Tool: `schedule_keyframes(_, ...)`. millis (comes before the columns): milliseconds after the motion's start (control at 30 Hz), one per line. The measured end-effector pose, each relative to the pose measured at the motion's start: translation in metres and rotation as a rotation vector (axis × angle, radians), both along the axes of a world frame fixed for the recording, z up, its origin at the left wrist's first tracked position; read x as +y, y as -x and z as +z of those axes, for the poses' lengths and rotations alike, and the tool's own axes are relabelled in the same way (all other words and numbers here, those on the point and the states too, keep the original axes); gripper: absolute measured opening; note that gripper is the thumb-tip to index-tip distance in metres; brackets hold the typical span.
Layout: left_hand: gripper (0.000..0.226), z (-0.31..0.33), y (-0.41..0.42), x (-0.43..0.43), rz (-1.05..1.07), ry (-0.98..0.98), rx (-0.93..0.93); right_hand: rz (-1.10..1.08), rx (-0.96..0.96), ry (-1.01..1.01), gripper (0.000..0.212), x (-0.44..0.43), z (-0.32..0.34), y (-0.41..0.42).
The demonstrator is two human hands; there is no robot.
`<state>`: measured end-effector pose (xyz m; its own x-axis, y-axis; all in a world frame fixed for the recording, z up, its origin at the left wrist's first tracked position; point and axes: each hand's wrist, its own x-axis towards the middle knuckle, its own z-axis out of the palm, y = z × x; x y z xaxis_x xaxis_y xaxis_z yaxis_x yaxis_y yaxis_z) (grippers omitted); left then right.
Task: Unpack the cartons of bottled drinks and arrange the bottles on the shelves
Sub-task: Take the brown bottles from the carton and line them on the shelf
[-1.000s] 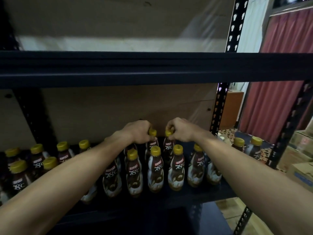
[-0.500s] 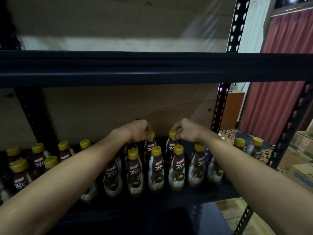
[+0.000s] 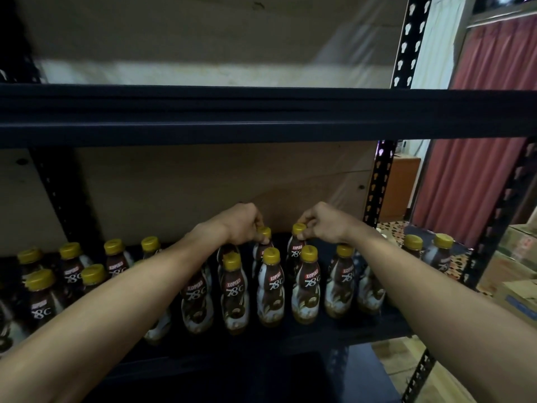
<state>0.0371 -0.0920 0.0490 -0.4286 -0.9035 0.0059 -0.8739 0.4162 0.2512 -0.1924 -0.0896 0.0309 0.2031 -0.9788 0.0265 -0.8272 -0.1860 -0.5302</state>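
1. Seating two back-row bottles, head view: left hand (image 3: pixel 241 225) pinches the yellow cap of the left back bottle (image 3: pixel 263 248), and right hand (image 3: pixel 322 223) pinches the cap of the right back bottle (image 3: pixel 295 251). Fingers of both hands are curled round the caps, so neither hand is free.
2. Both bottles stand upright at the rear of the lower shelf (image 3: pixel 290 340), just behind the front row (image 3: pixel 271 289). Whether their bases touch the shelf is hidden by that row, cannot tell.
3. Doing it well, my read: lower straight down, keep them vertical, line each up behind a front bottle, and let go only once the base sits flat.
4. Forearms pass right over the front caps. Pull the hands out upward, not sideways, or the row could go over like dominoes.
5. Cap-only grip looks slim and a bottle could swing. Slow is fine.
6. Writing: front labels read "KOPIKO" in white on a red band with "78°C" below, on brown-and-cream sleeves. Same on the left cluster (image 3: pixel 69 266). The right pair (image 3: pixel 430 251) is too dim to read.
7. Cartons (image 3: pixel 520 286) sit at far right. Their print is blurred and unreadable.
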Motion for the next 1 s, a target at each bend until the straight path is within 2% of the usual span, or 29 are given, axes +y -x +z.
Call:
schedule_keyframes(267, 0.029, 0.003, 0.003, 0.006, -0.005, -0.003, 0.008, 0.054, -0.002, -0.03, 0.025, 0.008, 0.003, -0.001)
schedule_keyframes(533, 0.039, -0.001, 0.001, 0.005, 0.019, 0.028, 0.002, 0.068, -0.019, -0.063, 0.044, 0.003, 0.001, -0.001)
schedule_keyframes(667, 0.044, 0.001, -0.004, 0.004, 0.003, -0.013, -0.007, 0.065, -0.003, -0.091, 0.048, 0.002, 0.003, 0.0)
schedule_keyframes(733, 0.048, 0.006, -0.01, 0.004, -0.005, -0.057, 0.011, 0.072, 0.043, -0.107, 0.057, 0.002, 0.007, -0.002)
schedule_keyframes(833, 0.053, 0.018, -0.022, 0.004, 0.01, -0.086, 0.034, 0.066, 0.072, -0.04, 0.067, 0.003, 0.016, -0.011)
schedule_keyframes(1000, 0.064, 0.028, -0.042, 0.001, 0.071, -0.155, -0.137, 0.12, 0.1, 0.13, 0.052, 0.005, 0.025, -0.042)
